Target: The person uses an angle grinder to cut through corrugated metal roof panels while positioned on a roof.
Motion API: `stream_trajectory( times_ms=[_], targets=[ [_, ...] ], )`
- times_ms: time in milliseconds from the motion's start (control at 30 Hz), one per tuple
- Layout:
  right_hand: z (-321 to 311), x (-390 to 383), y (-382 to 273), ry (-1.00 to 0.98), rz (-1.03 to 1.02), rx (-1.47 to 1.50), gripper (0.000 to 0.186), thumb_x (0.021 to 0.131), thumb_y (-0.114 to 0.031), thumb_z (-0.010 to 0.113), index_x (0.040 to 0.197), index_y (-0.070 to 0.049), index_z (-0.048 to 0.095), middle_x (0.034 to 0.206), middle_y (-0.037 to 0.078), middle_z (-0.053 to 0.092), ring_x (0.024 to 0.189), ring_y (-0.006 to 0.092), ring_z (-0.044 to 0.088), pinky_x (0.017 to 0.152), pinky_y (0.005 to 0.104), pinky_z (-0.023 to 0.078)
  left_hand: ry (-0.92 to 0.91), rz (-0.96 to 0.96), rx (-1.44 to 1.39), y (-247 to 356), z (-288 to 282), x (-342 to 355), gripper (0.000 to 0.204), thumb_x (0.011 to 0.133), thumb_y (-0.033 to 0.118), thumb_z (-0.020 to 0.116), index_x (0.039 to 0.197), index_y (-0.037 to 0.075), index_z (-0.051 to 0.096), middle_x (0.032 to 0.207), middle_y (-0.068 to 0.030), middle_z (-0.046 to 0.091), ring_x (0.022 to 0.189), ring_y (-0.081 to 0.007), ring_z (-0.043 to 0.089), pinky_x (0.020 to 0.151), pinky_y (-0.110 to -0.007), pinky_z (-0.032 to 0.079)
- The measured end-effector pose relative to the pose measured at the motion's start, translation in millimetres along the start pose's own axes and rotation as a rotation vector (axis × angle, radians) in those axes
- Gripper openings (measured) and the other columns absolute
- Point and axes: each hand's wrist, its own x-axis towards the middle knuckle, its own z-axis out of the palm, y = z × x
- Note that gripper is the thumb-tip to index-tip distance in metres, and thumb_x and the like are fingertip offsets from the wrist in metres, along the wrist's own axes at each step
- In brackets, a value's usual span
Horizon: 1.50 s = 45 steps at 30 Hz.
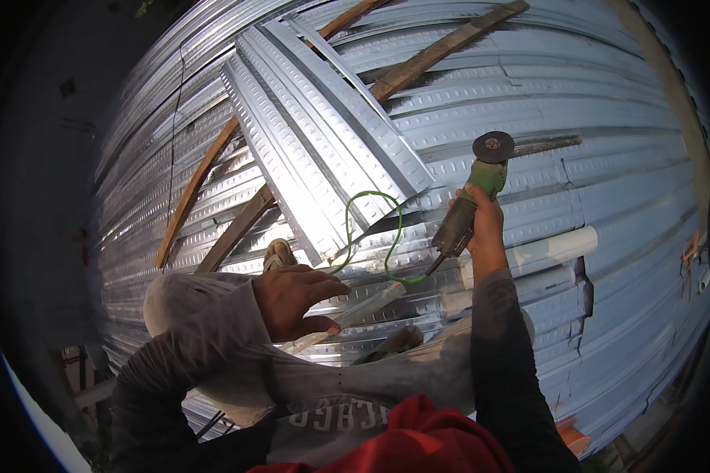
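Observation:
An angle grinder [476, 192] with a green gear head is gripped in my right hand [485, 225], held up over the metal decking. Its dark cutting disc [494, 147] faces up at the far end. From the tool's rear a green cord [393, 236] loops leftward across the deck. My left hand [296, 298] holds nothing; its fingers are stretched out and apart, above my bent knee. Just beyond it, a ribbed sheet of metal decking [315, 134] lies slantwise on the other sheets.
Wooden planks [450, 49] lie across the decking, with more boards [199, 189] to the left. A white pipe [552, 246] rests right of my right wrist. My sandalled foot [279, 254] stands near the slanted sheet's lower end. An orange piece [573, 436] shows at lower right.

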Motion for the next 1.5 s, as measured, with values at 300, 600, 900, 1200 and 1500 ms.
stream_trajectory(
  times_ms=[300, 600, 900, 1200, 1500],
  targets=[
    [-22, -12, -6, 0.023, 0.057, -0.083, 0.041, 0.087, -0.020, 0.076, 0.118, -0.002, 0.056, 0.102, 0.014, 0.064, 0.078, 0.0269, 0.069, 0.067, 0.0407, 0.060, 0.087, -0.355, 0.168, -103, 52, 79, 0.062, 0.094, 0.045, 0.071, 0.145, 0.012, 0.055, 0.143, -0.0147, 0.060, 0.132, -0.0355, 0.056, 0.113, -0.047, 0.043],
    [-37, -10, -20, 0.087, 0.023, -0.013, 0.041, 0.090, -0.023, 0.073, 0.119, -0.001, 0.053, 0.101, 0.013, 0.064, 0.081, 0.0255, 0.068, 0.069, 0.0412, 0.061, 0.370, -0.594, 0.300, -133, 126, 239, 0.099, 0.086, 0.044, 0.074, 0.164, 0.010, 0.024, 0.172, -0.0179, 0.016, 0.157, -0.0499, 0.010, 0.125, -0.063, 0.015],
    [-42, -8, -31, 0.102, -0.013, 0.048, 0.037, 0.091, -0.026, 0.072, 0.115, -0.005, 0.052, 0.095, 0.010, 0.064, 0.079, 0.0243, 0.068, 0.069, 0.0413, 0.062, 0.326, -0.527, 0.476, -156, 125, 240, 0.085, 0.094, 0.034, 0.061, 0.166, 0.012, 0.021, 0.173, -0.0199, 0.014, 0.152, -0.0574, 0.020, 0.112, -0.075, 0.030],
    [-26, -16, -40, 0.011, -0.025, 0.064, 0.039, 0.090, -0.028, 0.074, 0.112, -0.003, 0.055, 0.096, 0.011, 0.064, 0.075, 0.0241, 0.068, 0.066, 0.0385, 0.062, 0.502, -0.502, 0.279, -224, 107, 168, 0.076, 0.092, 0.010, 0.058, 0.162, 0.011, 0.030, 0.170, -0.0214, 0.022, 0.155, -0.0506, 0.020, 0.121, -0.067, 0.026],
    [-22, -17, -34, 0.035, -0.019, 0.041, 0.042, 0.089, -0.027, 0.075, 0.116, -0.004, 0.053, 0.098, 0.011, 0.063, 0.078, 0.0236, 0.069, 0.068, 0.0394, 0.063, 0.372, -0.539, 0.381, -249, 115, 177, 0.088, 0.085, 0.014, 0.072, 0.161, 0.010, 0.029, 0.169, -0.0222, 0.021, 0.151, -0.0519, 0.027, 0.115, -0.061, 0.041]
  ],
)
